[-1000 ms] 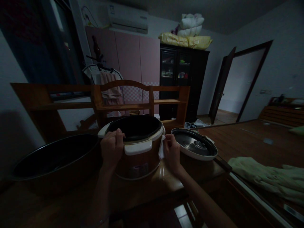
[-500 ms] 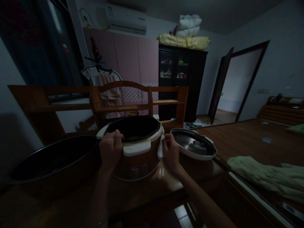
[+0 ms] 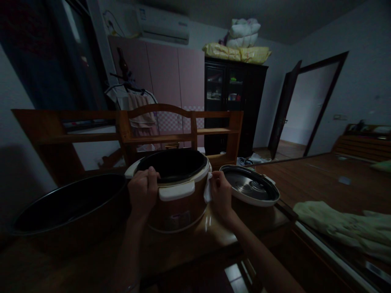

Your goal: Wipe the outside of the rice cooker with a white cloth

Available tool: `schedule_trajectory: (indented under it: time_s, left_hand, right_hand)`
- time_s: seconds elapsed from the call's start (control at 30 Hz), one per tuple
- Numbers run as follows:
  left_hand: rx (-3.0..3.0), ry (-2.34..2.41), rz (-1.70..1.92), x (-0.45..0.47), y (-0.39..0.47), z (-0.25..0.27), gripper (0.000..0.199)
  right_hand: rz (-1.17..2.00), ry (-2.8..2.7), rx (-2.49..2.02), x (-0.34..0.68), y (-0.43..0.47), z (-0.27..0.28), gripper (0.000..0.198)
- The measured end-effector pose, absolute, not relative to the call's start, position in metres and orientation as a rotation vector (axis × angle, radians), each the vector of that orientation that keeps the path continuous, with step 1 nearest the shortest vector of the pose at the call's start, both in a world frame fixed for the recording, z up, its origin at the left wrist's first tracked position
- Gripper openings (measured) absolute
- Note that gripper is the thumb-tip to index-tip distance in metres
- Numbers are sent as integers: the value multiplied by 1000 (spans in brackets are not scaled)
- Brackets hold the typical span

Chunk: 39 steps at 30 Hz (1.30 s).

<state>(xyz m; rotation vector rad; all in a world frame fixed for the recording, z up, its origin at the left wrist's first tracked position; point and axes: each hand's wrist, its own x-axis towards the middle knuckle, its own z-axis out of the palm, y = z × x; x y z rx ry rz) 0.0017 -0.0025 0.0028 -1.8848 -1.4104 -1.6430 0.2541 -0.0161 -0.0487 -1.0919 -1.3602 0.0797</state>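
1. Left hand (image 3: 143,189): curled nearly closed at the near-left rim of a round brown-and-white electric cooker (image 3: 183,205), thumb uppermost. Looks to be gripping the rim; fingertips hidden.
2. Right hand (image 3: 221,191): thumb and fingers pinched together on a crumpled white cloth (image 3: 208,191), which hangs against the cooker's right side.
3. Arm pose: left forearm almost upright from the lower edge; right forearm slants up and inward from lower right. Hands on either side of the cooker's front.
4. Cooker: upright on a glossy brown wooden table (image 3: 189,248), mouth uncovered, interior black. White block-shaped handle (image 3: 176,191) faces the person, between the hands.
5. Label: small rectangular plate (image 3: 177,219) low on the cooker's front, pale marks on it. Too dim to read; brand cannot be told.
6. Left of cooker: wide dark round basin (image 3: 82,228), just beside it.
7. Right: round white-edged lid (image 3: 249,185), metal underside up, close to the right hand.
8. Behind: orange-brown wooden shelf rack (image 3: 159,138); farther back, pale pink wardrobe (image 3: 165,77).
9. Above wardrobe: white air conditioner (image 3: 163,24), bluish sticker (image 3: 142,14) at its left end, print illegible.
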Motion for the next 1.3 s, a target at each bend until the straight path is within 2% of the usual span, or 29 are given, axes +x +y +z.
schedule_trajectory:
  time_s: [0.17, 0.4, 0.67, 0.9, 1.17, 1.3]
  left_hand:
    - [-1893, -1393, -1650, 1, -3, 3, 47]
    - [-1901, -1391, -1644, 2, -4, 3, 48]
    - [-1908, -1395, -1632, 1, -3, 3, 47]
    - [-1893, -1401, -1651, 2, -3, 2, 47]
    - [-1891, -1401, -1651, 1, -2, 2, 47]
    - [-1886, -1401, -1626, 1, -1, 2, 48]
  right_hand:
    - [87, -1391, -1128, 251, -27, -60, 21]
    - [94, -1359, -1071, 254, -16, -41, 23]
    - [100, -1388, -1117, 252, -26, -58, 22]
    - [61, -1342, -1072, 255, -12, -37, 22]
    - [99, -1383, -1117, 251, -25, -58, 21]
    - [97, -1377, -1106, 254, -20, -52, 22]
